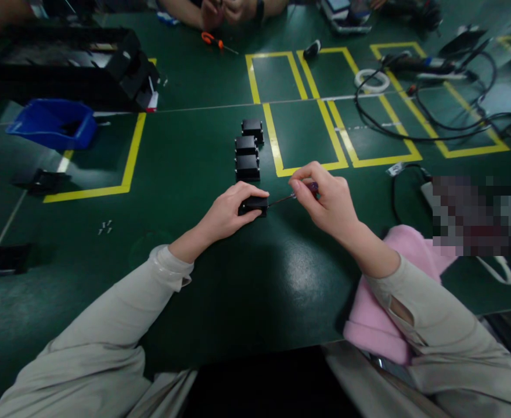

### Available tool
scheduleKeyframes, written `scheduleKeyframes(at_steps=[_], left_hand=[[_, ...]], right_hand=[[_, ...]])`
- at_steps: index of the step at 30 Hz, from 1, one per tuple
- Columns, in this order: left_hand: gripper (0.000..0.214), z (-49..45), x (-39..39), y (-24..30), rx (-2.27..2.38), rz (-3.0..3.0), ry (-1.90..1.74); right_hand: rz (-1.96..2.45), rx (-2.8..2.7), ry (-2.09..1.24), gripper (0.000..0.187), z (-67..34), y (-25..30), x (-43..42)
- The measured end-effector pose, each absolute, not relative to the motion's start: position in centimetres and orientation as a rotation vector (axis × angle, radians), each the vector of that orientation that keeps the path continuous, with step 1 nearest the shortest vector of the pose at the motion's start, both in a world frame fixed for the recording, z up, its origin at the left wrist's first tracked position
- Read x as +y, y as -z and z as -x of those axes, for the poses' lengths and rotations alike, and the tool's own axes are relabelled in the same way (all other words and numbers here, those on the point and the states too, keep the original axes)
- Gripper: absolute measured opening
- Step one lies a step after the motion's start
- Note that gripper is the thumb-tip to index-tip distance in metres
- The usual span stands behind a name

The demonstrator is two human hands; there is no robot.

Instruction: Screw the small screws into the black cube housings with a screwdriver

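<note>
Pins small black plastic box (254, 204) flat on green table mat (186, 174) with left hand (229, 212), fingers clamped over it for steadiness. Pinches slim purple-handled metal screwdriver (284, 200) in right hand (325, 203), tip at box side (three matching black boxes (247, 152) lined up behind).

Black box (254, 204) half hidden under our left hand (227, 212); pixelated patch (477, 215) at rt; co-worker's hands (223, 10) cut by top edge; tiny bits (104, 227) unclear.
</note>
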State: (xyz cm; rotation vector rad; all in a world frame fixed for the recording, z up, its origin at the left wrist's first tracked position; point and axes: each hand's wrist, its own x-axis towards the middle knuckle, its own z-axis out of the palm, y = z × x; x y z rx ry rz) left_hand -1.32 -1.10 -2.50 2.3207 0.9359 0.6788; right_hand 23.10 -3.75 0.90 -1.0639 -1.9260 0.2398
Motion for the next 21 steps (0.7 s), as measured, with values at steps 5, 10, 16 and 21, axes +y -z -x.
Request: scheduleKeyframes(at_steps=[5,10,16,21], left_hand=[[0.032,1.30,-1.09,2.52,0.936,-2.324,-0.661],[0.032,1.28,-1.15,2.54,0.954,-2.312,-0.663],[0.032,1.27,-1.17,2.51,0.958,-2.313,-0.661],[0.032,1.23,-1.17,2.49,0.960,-2.312,-0.652]], right_hand=[[1.098,-1.906,-0.300,0.022,-23.10,-0.99,-3.67],[1.111,-1.877,-0.367,0.012,-23.04,-0.87,-3.60],[1.125,-1.848,-0.369,0.014,-23.08,-0.78,-3.48],[1.086,-1.863,-0.279,0.026,-23.01,-0.93,-3.52]])
